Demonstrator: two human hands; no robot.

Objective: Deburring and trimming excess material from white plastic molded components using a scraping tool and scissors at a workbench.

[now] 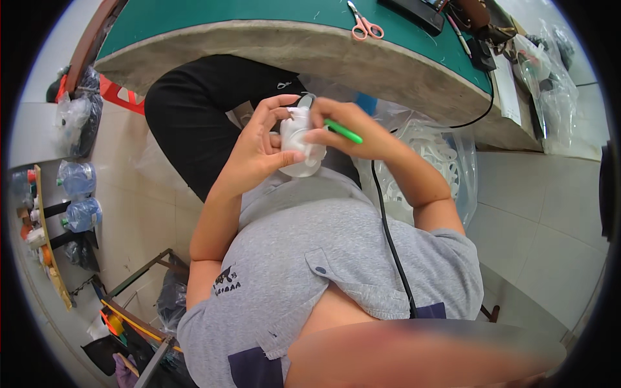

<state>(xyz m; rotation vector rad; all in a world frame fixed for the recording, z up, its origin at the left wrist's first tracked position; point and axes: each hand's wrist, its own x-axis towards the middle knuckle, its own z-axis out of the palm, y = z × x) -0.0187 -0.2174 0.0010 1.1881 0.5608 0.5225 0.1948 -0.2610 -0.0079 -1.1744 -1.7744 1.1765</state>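
Note:
Above my lap, my left hand point(259, 145) curls its fingers and thumb around a white, rounded plastic part point(296, 139). My right hand point(352, 126) is closed on a slim tool with a bright green handle point(343, 131), close against the part's right side. The handle's end sticks out below the right fingers. A greyish tip point(306, 101) shows at the top of the part, between the two hands; whether it belongs to the tool I cannot tell. The right fingers are slightly blurred and hide some of the part.
A green-topped table point(259, 10) with a worn edge lies ahead, bearing pink-handled scissors point(365, 23) and a black box point(414, 14). To the right, a clear bag point(427, 161) holds many white plastic pieces. A black cable point(388, 239) hangs across my front. Water bottles point(83, 213) stand at left.

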